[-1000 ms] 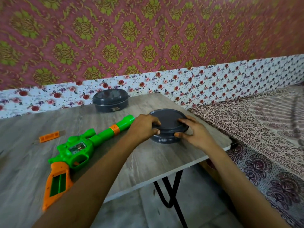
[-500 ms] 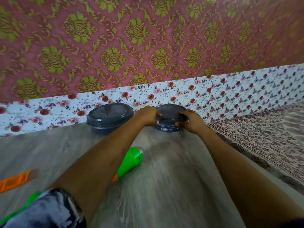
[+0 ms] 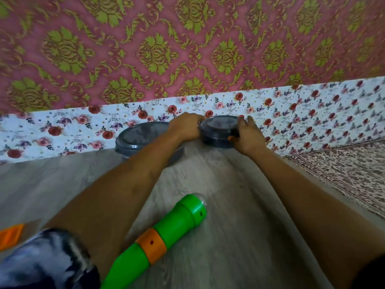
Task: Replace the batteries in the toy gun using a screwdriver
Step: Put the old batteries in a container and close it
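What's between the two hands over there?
A round dark lidded container, which the left hand and right hand hold from either side; the head view shows it.

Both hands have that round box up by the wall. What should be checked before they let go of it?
1. Both hands on the box: ok; the left hand and right hand grip its sides.
2. Box resting on the table: cannot tell; the picture is too blurred to show its base.
3. Clear of the second box: cannot tell; the left hand covers the space between them.
4. Toy gun out of the way: ok; it lies on the table, nearer the person.
5. Screwdriver at hand: cannot tell; none is in view.
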Tool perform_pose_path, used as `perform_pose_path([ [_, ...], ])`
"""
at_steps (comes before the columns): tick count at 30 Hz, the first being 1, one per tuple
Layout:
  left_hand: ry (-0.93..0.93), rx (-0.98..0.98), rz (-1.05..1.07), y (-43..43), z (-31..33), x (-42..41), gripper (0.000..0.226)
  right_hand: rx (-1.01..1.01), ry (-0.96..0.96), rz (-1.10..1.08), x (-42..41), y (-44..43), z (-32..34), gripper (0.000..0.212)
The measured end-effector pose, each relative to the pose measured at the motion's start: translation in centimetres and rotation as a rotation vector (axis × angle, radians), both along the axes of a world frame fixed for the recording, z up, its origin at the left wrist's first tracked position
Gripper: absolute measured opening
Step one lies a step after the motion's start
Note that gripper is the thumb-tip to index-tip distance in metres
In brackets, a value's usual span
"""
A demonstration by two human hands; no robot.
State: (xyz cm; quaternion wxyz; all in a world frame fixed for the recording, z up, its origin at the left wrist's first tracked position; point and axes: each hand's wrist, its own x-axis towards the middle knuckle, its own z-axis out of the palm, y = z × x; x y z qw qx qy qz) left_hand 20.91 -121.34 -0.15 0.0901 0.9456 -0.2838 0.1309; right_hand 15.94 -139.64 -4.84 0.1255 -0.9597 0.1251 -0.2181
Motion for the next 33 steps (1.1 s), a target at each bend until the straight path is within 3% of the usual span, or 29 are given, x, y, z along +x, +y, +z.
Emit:
perform_pose_path([
  [3,-0.055,-0.079,0.174,5.3,1.6,-0.6,0.043,0.001,-0.23,0.131,-1.4,3.4,0.7,0.042],
  [6,0.009,-0.11,0.398,10.7,2.0,-0.6,0.044,0.291,-0.133,0.232,-1.2,7.8,1.4,0.018],
  [8,0.165,-0.188,0.5,13.2,1.4,-0.6,0.049,0.54,0.042,0.292,-0.6,10.6,1.6,0.036],
  [11,0.487,-0.493,0.516,14.3,0.0,-1.2,0.051,0.797,0.206,0.344,0.2,13.1,1.5,0.068],
  [15,0.603,-0.717,0.468,14.5,-0.7,-1.7,0.047,0.997,0.202,0.294,0.2,14.3,1.1,0.061],
  [19,0.639,-0.76,0.405,13.9,-0.8,-2.2,0.045,1.03,0.172,0.239,-1.2,13.4,1.1,0.055],
  [28,0.695,-0.605,0.233,8.0,0.2,-7.7,0.036,1.017,0.092,0.106,-10.3,6.0,0.7,0.044],
  [33,0.662,-0.569,0.157,4.0,0.5,-12.0,0.027,1.013,0.08,0.023,-16.0,2.3,0.7,0.056],
])
